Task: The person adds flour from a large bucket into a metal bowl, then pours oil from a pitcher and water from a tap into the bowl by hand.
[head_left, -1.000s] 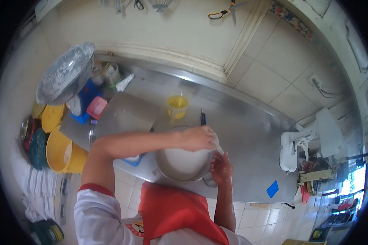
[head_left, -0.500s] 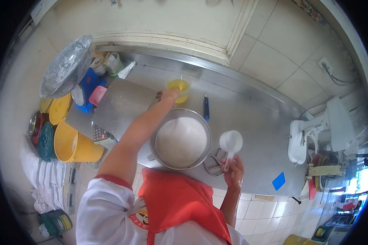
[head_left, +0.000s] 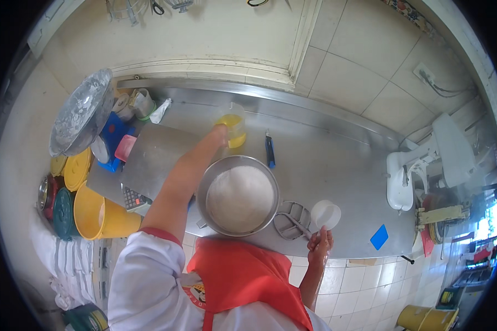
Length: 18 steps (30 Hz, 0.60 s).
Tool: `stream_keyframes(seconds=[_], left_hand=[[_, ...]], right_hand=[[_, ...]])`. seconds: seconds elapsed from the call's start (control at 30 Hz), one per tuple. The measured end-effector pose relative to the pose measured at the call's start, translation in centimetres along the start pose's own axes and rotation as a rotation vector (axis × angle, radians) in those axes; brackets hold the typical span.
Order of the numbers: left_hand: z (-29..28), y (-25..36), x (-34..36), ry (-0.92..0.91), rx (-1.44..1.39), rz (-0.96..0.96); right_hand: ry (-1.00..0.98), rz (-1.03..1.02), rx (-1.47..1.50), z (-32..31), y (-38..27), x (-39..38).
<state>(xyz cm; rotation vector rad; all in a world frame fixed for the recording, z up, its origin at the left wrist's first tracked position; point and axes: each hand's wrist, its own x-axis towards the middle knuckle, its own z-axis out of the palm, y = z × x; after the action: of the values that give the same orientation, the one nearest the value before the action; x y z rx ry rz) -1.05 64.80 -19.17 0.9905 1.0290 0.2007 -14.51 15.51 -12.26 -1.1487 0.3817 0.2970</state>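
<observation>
A steel bowl (head_left: 207,182) full of white flour stands at the front of the steel counter (head_left: 331,160). My left hand (head_left: 219,134) reaches past the bowl and grips a clear measuring cup of yellow liquid (head_left: 233,124), lifted and tilted a little. My right hand (head_left: 320,243) sits at the counter's front edge and holds a small white cup (head_left: 326,213) by its base. A metal mixer attachment (head_left: 291,219) lies between the bowl and the white cup.
A blue-handled tool (head_left: 270,150) lies behind the bowl. A scale with a steel platform (head_left: 149,160) is to the left, with yellow buckets (head_left: 96,212) below it. A white stand mixer (head_left: 425,160) sits at the right. A blue scraper (head_left: 379,237) lies near the front edge.
My left hand has closed on the cup of yellow liquid and lifted it. My right hand with the white cup has stayed near the counter's front edge.
</observation>
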Motion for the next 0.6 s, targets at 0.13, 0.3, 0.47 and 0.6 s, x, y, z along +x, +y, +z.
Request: stream_keyframes(seconds=[0.13, 0.3, 0.47, 0.6], left_hand=[[-3.3, 4.7, -0.9, -0.083, 0.145, 0.031], [-2.4, 12.3, -10.6, -0.189, 0.420, 0.145], [-4.5, 19.7, -18.8, -0.303, 0.746, 0.360], [-6.0, 23.0, -24.5, -0.323, 0.871, 0.378]], right_hand=[[-0.127, -0.015, -0.141, 2.0, 0.8, -0.2], [-0.170, -0.073, -0.217, 4.4, -0.3, -0.7], [-0.280, -0.132, -0.328, 8.2, -2.2, -1.6], [-0.378, -0.165, -0.614, 11.8, -3.7, -2.0]])
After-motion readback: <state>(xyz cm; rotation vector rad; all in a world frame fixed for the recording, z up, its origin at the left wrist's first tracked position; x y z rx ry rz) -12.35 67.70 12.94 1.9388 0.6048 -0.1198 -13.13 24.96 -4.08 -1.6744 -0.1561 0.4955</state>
